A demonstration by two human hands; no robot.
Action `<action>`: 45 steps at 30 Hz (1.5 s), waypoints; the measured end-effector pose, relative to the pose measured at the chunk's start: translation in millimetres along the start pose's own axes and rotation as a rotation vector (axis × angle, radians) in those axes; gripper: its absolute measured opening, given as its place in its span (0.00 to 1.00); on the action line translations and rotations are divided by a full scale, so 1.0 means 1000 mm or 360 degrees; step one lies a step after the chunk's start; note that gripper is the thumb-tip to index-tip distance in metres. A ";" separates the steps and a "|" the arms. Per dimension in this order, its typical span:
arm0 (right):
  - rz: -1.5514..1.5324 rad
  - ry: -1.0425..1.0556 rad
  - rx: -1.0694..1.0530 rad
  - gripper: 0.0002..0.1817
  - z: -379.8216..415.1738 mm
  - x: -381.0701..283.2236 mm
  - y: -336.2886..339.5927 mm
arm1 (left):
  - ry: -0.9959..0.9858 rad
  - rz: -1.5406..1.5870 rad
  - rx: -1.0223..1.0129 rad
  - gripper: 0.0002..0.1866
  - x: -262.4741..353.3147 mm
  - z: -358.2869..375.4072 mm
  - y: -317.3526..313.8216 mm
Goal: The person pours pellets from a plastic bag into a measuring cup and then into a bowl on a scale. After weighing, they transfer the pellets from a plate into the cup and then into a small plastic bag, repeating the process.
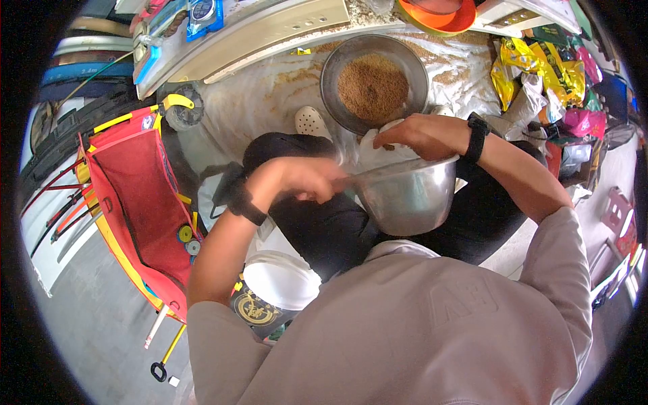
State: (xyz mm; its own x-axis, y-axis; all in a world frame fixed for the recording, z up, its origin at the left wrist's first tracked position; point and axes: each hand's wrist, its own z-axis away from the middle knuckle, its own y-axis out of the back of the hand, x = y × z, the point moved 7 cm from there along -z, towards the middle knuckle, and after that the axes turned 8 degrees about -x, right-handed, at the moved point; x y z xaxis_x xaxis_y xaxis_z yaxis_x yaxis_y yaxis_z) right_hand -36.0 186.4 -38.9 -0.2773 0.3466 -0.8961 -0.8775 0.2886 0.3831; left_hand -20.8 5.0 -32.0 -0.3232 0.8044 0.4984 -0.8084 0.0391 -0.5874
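A shiny metal bowl sits tilted in my lap, between my dark-trousered legs. My left hand is at its left rim, the fingers smeared by motion. My right hand reaches over the far rim, fingers curled round a white, bag-like thing with brown bits near the fingertips. Part of that white thing is hidden behind the hand and the bowl. Just beyond, a wide metal basin on the floor sheet holds brown granules.
Brown grains lie scattered over the white floor sheet. On the left stands a red folding cart; a white-lidded bucket is by my left side. Yellow packets pile up at right. An orange bowl is at the back.
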 end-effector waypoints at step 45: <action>-0.0840 0.0999 0.1964 0.13 0.124 -0.207 0.120 | -0.0256 -0.0749 0.2673 0.11 -0.027 0.044 -0.149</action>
State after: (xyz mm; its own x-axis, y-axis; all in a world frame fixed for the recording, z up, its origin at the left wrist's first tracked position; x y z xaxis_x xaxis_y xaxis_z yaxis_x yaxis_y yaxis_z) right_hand -35.6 259.9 220.3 -0.4413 -0.3777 -0.8140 -0.1382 0.9249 -0.3542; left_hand 86.3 -48.4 70.2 0.1105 0.8400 0.5312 -0.3928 -0.4540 0.7997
